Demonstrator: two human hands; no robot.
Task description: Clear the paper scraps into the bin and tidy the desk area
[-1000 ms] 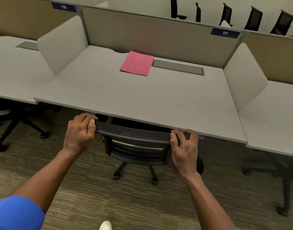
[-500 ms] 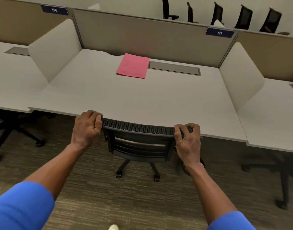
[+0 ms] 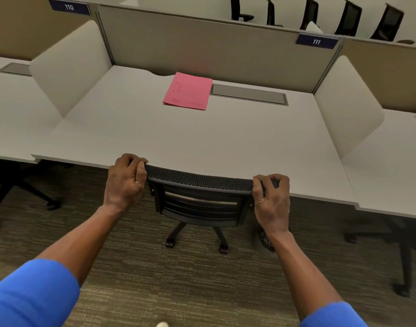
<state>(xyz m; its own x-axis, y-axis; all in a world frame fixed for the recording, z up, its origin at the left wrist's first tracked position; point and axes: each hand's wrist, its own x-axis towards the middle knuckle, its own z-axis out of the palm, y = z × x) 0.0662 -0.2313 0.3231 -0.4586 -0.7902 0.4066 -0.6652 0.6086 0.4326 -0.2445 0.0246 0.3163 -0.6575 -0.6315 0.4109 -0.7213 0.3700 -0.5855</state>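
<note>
Nearest the camera, two blue sleeves (image 3: 30, 293) lead out to the person's hands. The left hand (image 3: 125, 181) has its fingers (image 3: 141, 162) curled closed over the left end of the chair (image 3: 199, 197) backrest's top rail, and the right hand (image 3: 271, 199) grips the right end the same way. The chair's back sits right at the near edge of the surface (image 3: 178, 138), its seat hidden underneath.

The step in hand looks like tucking the chair in as part of tidying. To do it well, the person should push evenly with both hands so the casters roll straight, keep the chair centred in the bay, and stop before the rail knocks the edge.

Counted: two hands, one chair at this bay, one pink folder (image 3: 188, 90). The folder lies flat at the far middle of the surface, just left of one grey cable hatch (image 3: 249, 94), touching or nearly so. No paper scraps and no bin are in view. Two number plates, 110 (image 3: 69, 7) and 111 (image 3: 316, 41), sit on the far partition.
</note>
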